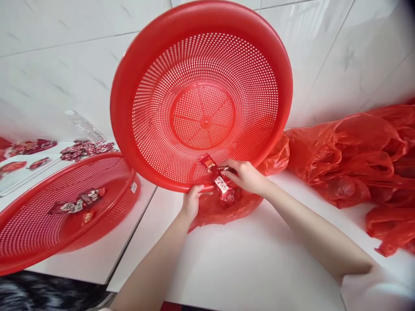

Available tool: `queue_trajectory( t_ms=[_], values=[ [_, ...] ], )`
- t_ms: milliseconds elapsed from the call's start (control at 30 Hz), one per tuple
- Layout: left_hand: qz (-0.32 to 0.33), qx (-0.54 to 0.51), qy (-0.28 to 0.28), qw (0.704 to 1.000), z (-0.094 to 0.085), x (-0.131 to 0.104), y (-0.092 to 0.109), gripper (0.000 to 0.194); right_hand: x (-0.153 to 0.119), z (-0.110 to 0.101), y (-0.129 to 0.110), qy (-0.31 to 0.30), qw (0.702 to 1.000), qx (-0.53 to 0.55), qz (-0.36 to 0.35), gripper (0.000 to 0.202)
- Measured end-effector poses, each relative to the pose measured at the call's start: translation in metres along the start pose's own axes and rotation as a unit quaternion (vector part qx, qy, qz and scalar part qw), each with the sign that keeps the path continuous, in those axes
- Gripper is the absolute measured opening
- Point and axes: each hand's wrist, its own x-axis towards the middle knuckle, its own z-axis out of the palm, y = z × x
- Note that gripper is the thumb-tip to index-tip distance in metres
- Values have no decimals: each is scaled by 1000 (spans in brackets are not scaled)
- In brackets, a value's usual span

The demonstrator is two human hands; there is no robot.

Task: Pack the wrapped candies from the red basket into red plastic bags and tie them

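A pale tiled wall (65, 43) stands behind a white tabletop (275, 250), which has a dark seam running across it. A big red basket (207, 60), full of small holes, is tipped up so that its mouth faces the wearer; the tilt seems meant to bring its contents down to the near rim, within reach. A second basket (29, 229), also red, sits on the tabletop to the left. To the right, a heap of thin red bags (343, 142) lies along the wall, perhaps pushed back to leave working room in front. One loose bag (233, 211) lies under the tipped basket's low edge, as if to catch whatever comes over it. The left hand (192, 202) pinches that edge, thumb over the rim, apparently to steady the slope. The right hand (244, 175) reaches in at the rim, fingers bent close together over a few wrapped packets (207, 162) (whether it grips one or only touches them, I cannot tell). The packets lie at the lowest part of the basket and spill toward the loose bag, one of them a white packet (222, 185). A few dark packets (69, 207) rest inside the second basket.
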Motion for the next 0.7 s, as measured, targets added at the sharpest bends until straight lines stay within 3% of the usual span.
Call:
queue_trajectory(
  t_ms=[233,467,567,700],
  values=[
    [8,-2,-16,1000,-2,6,2,35,0,-2,-7,-31,999,39,-2,26],
    [-21,-8,-32,999,1,4,5,31,-1,-5,-13,-48,997,65,8,25],
    [-29,-6,-40,999,3,4,7,33,-1,-5,-14,-51,998,41,3,41],
    [-46,-15,-53,997,4,4,5,36,0,-1,-10,-11,999,-25,-28,32]
  ],
)
